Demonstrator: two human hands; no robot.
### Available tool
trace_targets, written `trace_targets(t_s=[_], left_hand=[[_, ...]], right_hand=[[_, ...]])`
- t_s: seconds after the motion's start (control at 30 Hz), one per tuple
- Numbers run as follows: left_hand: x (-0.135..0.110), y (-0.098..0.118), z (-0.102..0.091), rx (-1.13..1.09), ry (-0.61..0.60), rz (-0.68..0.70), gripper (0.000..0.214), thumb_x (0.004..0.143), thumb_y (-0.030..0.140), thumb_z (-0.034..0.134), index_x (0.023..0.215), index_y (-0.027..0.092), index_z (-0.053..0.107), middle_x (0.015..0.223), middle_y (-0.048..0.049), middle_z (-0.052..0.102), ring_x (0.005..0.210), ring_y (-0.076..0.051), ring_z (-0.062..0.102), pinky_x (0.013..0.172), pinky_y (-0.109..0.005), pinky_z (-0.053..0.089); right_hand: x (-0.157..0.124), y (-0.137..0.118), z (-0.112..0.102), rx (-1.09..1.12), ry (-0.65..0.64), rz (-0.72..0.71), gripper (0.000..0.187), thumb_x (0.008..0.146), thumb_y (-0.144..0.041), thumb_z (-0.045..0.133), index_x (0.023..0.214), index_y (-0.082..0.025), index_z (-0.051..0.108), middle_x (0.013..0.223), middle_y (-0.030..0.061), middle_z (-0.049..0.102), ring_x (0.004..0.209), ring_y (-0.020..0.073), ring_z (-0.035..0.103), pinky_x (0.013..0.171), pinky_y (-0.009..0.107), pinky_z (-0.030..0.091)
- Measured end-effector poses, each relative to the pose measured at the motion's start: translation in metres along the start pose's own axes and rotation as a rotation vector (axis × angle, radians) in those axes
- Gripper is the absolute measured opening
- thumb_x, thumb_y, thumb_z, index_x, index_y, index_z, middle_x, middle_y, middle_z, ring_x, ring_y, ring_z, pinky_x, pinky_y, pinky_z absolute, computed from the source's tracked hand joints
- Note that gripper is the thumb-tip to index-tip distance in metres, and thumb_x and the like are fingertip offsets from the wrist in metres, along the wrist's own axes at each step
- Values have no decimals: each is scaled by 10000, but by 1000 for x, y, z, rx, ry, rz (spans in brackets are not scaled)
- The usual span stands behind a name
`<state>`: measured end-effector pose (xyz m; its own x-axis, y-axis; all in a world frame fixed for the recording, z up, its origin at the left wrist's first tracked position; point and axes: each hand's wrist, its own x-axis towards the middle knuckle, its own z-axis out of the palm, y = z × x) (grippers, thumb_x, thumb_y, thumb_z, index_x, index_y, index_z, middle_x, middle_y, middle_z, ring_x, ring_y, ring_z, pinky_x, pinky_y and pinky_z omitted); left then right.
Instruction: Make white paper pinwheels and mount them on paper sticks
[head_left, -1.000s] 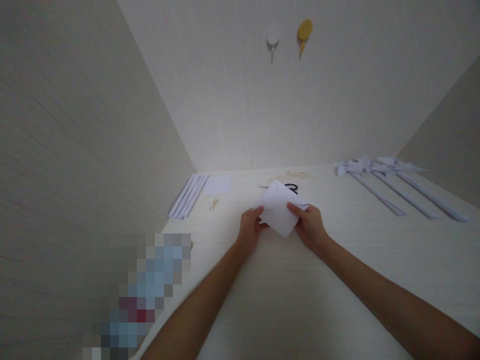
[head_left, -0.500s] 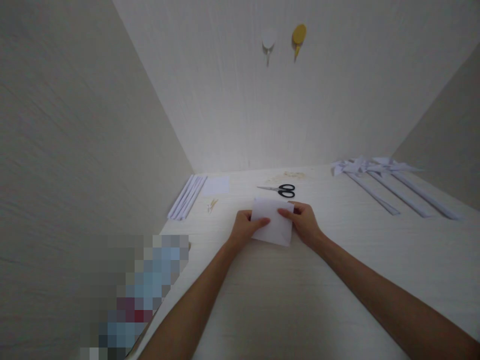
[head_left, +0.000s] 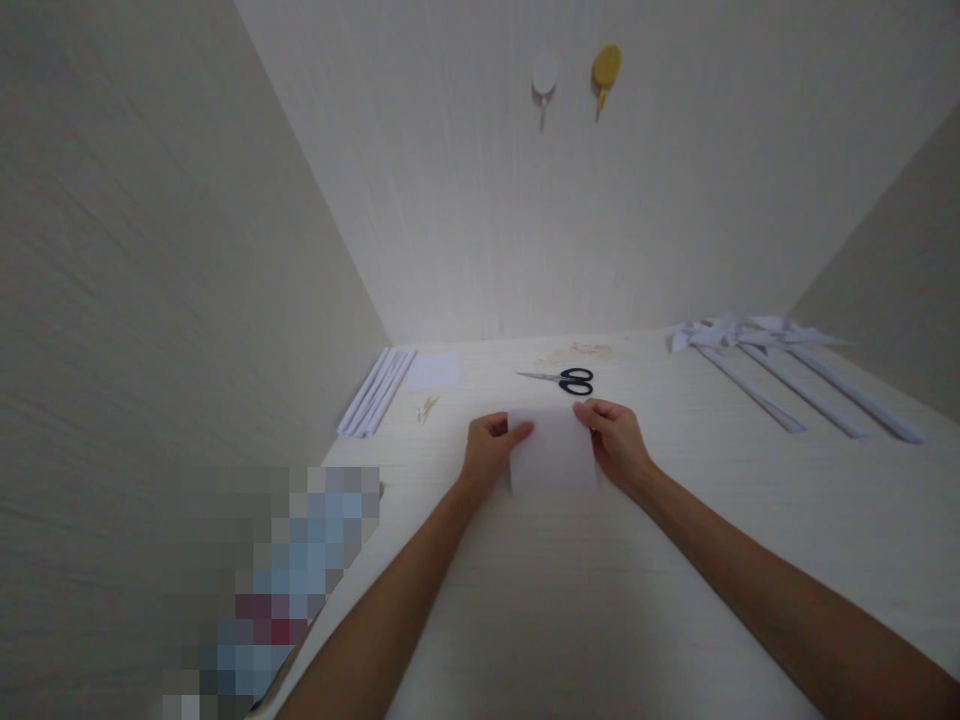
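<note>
A square sheet of white paper (head_left: 553,455) is held between my two hands, above the pale table. My left hand (head_left: 491,450) pinches its left edge, the thumb lying on the front face. At the upper right corner my right hand (head_left: 613,435) grips it between thumb and fingers. The fingers behind the sheet are partly hidden. Just beyond the paper lie scissors (head_left: 556,379) with black handles, their blades pointing left.
Rolled paper sticks (head_left: 377,393) and a flat paper sheet (head_left: 435,369) lie at the back left, near small cotton-swab-like sticks (head_left: 427,408). Paper pinwheels (head_left: 780,385) on sticks rest at the back right. Beige scraps (head_left: 589,351) lie by the wall, below a yellow hook (head_left: 606,66).
The paper has turned from a slight tilt to nearly straight. My right hand has shifted slightly right, to the sheet's upper corner, and my left thumb has moved up a little.
</note>
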<state>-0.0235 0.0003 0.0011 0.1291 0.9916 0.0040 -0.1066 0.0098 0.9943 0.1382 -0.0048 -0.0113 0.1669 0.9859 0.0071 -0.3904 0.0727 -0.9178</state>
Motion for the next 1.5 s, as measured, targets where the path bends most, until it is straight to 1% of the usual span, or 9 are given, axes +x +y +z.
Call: trace_targets(t_s=[0.23, 0.5, 0.63, 0.7, 0.9, 1.07, 1.17, 1.33, 1.5], left_hand=[[6, -1, -3, 14, 167, 25, 158, 543, 274, 688, 594, 129, 649, 515, 6, 572, 469, -74, 460, 462, -195, 340], [7, -5, -5, -49, 137, 32, 263, 596, 386, 637, 531, 132, 614, 468, 34, 491, 444, -62, 396, 444, -194, 308], [8, -4, -4, -62, 144, 6, 290, 585, 381, 653, 726, 128, 662, 534, 22, 551, 449, -59, 424, 441, -191, 317], [6, -3, -3, -99, 110, -3, 332, 553, 347, 689, 794, 122, 653, 569, 8, 583, 472, -74, 473, 469, -202, 361], [-3, 0, 2, -124, -170, -47, 288, 545, 276, 710, 770, 108, 646, 701, -55, 657, 611, -145, 589, 622, -284, 463], [-2, 0, 2, -113, -99, -55, 251, 525, 256, 720, 720, 113, 653, 690, -44, 653, 588, -119, 576, 591, -251, 475], [2, 0, 2, -246, -11, -69, 245, 496, 233, 729, 689, 107, 648, 675, -39, 643, 598, -114, 576, 606, -248, 482], [3, 1, 2, -390, 106, -25, 198, 557, 276, 675, 637, 101, 627, 606, -19, 613, 540, -95, 542, 527, -215, 446], [1, -2, 5, -76, 31, -70, 265, 489, 261, 720, 676, 88, 648, 619, -42, 635, 530, -126, 552, 527, -246, 428]], right_hand=[[3, 5, -2, -116, 14, -11, 200, 542, -309, 719, 525, -165, 581, 452, -44, 507, 435, 82, 407, 454, 240, 298], [2, 3, -2, -78, -11, -27, 162, 528, -276, 716, 523, -172, 593, 472, -42, 518, 455, 83, 419, 475, 242, 308], [2, 3, -3, -50, -5, -25, 149, 551, -263, 701, 509, -170, 592, 441, -48, 486, 433, 70, 388, 448, 231, 282], [2, 3, -3, -21, 23, -25, 146, 547, -260, 708, 513, -171, 596, 436, -49, 480, 432, 65, 384, 442, 226, 282], [2, -1, 0, 105, 138, -29, 173, 503, -288, 727, 562, -181, 604, 529, -35, 554, 502, 80, 461, 491, 228, 362], [4, 1, 0, 199, 281, -76, 216, 510, -282, 727, 593, -184, 554, 504, -63, 513, 473, 63, 449, 472, 211, 367], [6, 5, -2, 139, 256, -130, 233, 542, -294, 716, 630, -191, 526, 471, -80, 467, 432, 55, 421, 430, 199, 336], [3, 6, -2, -68, 174, -208, 212, 605, -318, 675, 678, -185, 527, 491, -72, 491, 421, 53, 412, 407, 185, 301], [-3, 0, 2, -241, 122, -267, 185, 617, -306, 662, 663, -178, 536, 454, -81, 432, 406, 53, 370, 400, 189, 291]])
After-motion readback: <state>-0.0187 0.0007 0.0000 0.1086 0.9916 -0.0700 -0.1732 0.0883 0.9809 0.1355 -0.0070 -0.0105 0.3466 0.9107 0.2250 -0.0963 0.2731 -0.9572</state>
